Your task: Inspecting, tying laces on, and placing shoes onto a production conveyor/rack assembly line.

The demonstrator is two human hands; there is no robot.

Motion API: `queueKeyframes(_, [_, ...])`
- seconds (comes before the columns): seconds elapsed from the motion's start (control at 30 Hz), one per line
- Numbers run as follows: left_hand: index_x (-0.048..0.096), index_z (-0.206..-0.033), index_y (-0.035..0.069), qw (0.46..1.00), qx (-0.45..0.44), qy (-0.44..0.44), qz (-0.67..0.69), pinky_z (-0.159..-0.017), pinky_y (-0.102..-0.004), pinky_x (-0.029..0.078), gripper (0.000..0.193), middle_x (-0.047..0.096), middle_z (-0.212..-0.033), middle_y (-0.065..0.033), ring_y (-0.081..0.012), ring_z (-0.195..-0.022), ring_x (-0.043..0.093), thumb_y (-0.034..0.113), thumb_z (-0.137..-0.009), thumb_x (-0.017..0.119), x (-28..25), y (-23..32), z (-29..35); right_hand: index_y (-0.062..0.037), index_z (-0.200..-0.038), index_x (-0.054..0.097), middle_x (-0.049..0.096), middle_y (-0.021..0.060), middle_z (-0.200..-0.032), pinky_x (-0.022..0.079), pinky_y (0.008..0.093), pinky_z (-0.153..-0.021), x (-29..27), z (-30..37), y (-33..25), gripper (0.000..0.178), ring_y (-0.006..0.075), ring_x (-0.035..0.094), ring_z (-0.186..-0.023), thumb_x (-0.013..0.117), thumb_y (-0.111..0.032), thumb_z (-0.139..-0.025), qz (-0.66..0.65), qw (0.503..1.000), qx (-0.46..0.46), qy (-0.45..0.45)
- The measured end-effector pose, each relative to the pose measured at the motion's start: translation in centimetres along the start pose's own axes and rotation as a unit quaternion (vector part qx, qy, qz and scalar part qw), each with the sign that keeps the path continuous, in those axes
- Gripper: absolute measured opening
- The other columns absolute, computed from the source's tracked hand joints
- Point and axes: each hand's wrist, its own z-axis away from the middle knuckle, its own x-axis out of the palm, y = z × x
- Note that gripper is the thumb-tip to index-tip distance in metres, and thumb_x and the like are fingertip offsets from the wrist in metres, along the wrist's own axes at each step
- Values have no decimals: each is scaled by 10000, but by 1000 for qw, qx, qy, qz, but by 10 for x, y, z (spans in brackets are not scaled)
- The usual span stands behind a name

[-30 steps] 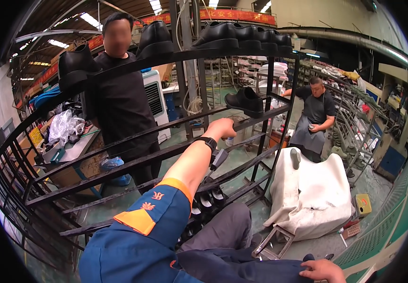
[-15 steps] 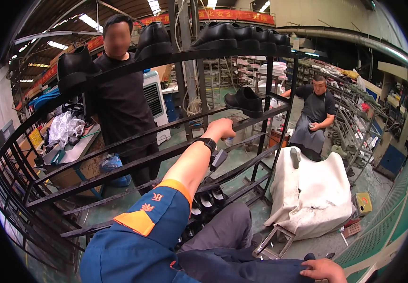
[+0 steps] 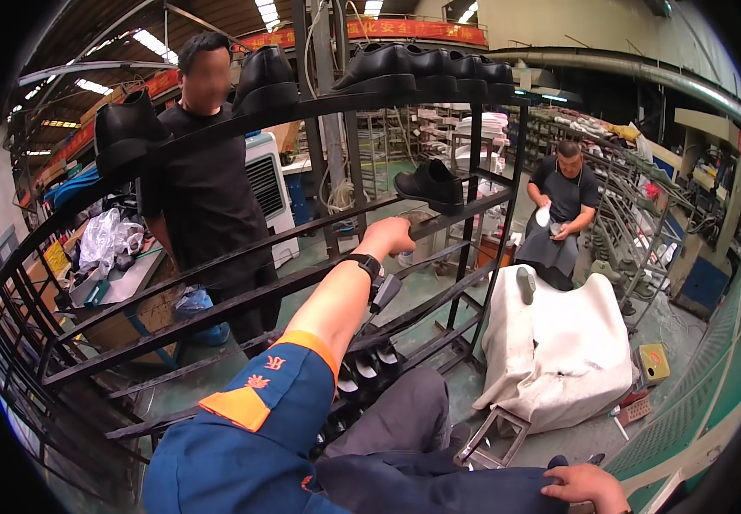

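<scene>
My left arm, in a blue sleeve with an orange cuff and a dark watch, reaches forward to a black metal shoe rack point(image 3: 216, 301). My left hand point(image 3: 390, 235) is closed over one of its bars. Just beyond that hand a single black leather shoe point(image 3: 430, 186) rests on the same tier. Low at the right, my right hand point(image 3: 589, 486) lies on my dark blue trouser leg point(image 3: 447, 493), fingers out and holding nothing.
Several black shoes point(image 3: 379, 68) line the top tier; more stand on the lower tiers. Behind the rack stands a person in black point(image 3: 208, 180). At right, a seated person point(image 3: 565, 197) works behind a cloth-covered block point(image 3: 550, 351). A yellow box point(image 3: 653, 363) sits beside it.
The seated person's hand has come back from the rack side to the lap, now with a white piece. My view shifts slightly; both my hands stay in place.
</scene>
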Motion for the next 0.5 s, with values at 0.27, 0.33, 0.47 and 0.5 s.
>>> queueKeyframes(0.27, [710, -1011, 53, 1000, 12, 23, -5, -721, -399, 586, 337, 747, -806, -98, -248, -761, 739, 297, -783, 662, 3, -8, 9, -148, -1331, 645, 730, 201, -1089, 527, 424, -940, 10, 1, -1, 626, 378, 684, -1055, 614, -603, -902, 11, 1000, -15, 11])
queueKeyframes(0.33, [716, -1019, 57, 1000, 18, 9, -2, -752, -414, 586, 344, 756, -831, -88, -253, -790, 742, 295, -776, 661, 4, 3, 8, -152, -1323, 650, 734, 189, -1080, 533, 422, -929, 9, 6, -6, 615, 369, 690, -1044, 619, -597, -901, 7, 1000, 1, 14])
queueKeyframes(0.47, [758, -988, 64, 997, 42, 26, -55, -766, -437, 582, 371, 766, -872, -117, -279, -830, 746, 327, -737, 682, 15, -7, -24, -123, -1305, 658, 696, 196, -1194, 521, 445, -974, 23, -1, 19, 627, 375, 659, -1119, 587, -598, -903, 17, 999, -11, 34])
queueKeyframes(0.5, [767, -958, 59, 999, 37, 24, -30, -796, -446, 582, 367, 771, -877, -121, -276, -856, 750, 337, -732, 688, 14, -7, -28, -127, -1314, 655, 694, 200, -1201, 513, 434, -989, 22, -2, 20, 627, 373, 659, -1126, 589, -598, -905, 21, 998, -29, 55])
